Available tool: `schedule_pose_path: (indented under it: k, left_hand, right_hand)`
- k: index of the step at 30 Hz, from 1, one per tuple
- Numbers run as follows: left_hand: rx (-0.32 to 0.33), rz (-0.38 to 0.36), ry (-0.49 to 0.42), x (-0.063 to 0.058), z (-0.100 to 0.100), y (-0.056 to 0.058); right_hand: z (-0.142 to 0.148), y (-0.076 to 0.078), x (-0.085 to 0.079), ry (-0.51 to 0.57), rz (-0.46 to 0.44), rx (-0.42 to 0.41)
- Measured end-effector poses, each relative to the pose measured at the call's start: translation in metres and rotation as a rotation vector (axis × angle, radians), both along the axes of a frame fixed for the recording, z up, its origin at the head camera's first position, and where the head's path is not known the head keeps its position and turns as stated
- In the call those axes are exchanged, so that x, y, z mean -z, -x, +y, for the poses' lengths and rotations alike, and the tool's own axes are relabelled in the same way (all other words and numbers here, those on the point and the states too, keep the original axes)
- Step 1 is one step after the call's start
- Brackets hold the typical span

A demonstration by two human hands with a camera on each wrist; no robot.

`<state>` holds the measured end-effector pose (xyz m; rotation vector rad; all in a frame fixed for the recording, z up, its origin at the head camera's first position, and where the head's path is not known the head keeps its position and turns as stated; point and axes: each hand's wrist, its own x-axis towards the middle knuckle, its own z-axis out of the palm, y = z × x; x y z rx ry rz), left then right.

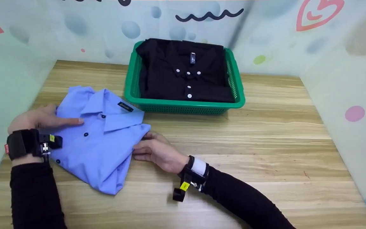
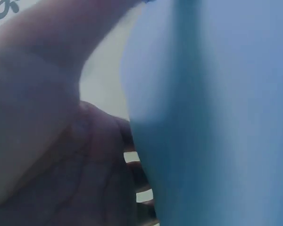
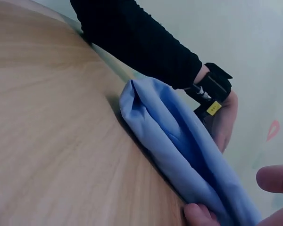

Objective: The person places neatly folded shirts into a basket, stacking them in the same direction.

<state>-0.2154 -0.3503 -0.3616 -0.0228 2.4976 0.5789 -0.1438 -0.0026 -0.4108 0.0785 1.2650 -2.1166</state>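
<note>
A light blue folded shirt [image 1: 106, 152] with dark buttons and a black collar label lies slanted on the table's left part. At its left edge, my left hand [image 1: 40, 119] grips the shirt, thumb over the top and fingers round the side. The left wrist view shows those fingers partly behind the blue cloth [image 2: 217, 117]. On the opposite edge, my right hand [image 1: 162, 152] holds the shirt's side, some fingertips hidden by cloth. In the right wrist view, folded layers of the shirt [image 3: 174, 136] show between its fingers [image 3: 200, 215].
Behind the shirt stands a green plastic basket [image 1: 183, 103] holding a folded black shirt [image 1: 164, 82] with white buttons. A wood-grain table [image 1: 265, 152] carries everything, and patterned walls [image 1: 275, 38] enclose it at the back and sides.
</note>
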Motion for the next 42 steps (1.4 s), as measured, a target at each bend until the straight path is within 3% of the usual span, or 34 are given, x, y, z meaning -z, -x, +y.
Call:
schedule_pose_path:
  k: [3, 7, 11, 17, 26, 32, 42]
  left_hand:
    - [-0.021, -0.045, -0.052, 0.000, 0.000, 0.003]
    - [-0.024, -0.054, -0.056, -0.001, 0.000, 0.005]
    - [-0.022, -0.010, -0.049, -0.002, 0.000, 0.005]
    - [0.017, 0.125, -0.032, 0.001, 0.005, 0.008]
    - [0.044, 0.195, -0.053, 0.000, 0.002, 0.010]
    - [0.053, 0.164, -0.104, -0.002, 0.002, 0.009]
    - [0.028, 0.036, -0.234, 0.001, 0.007, 0.009]
  right_hand:
    - [-0.002, -0.005, -0.001, -0.003, 0.048, 0.045]
    - [-0.004, -0.008, -0.002, -0.068, 0.112, 0.064]
    - [-0.002, -0.003, -0.001, -0.105, 0.103, 0.054]
    - [0.006, 0.011, 0.004, -0.078, 0.000, 0.028]
    - [0.005, 0.010, 0.006, -0.032, -0.024, 0.160]
    - [0.003, 0.006, 0.004, -0.029, -0.005, 0.209]
    - [0.001, 0.005, 0.011, -0.032, 0.036, 0.077]
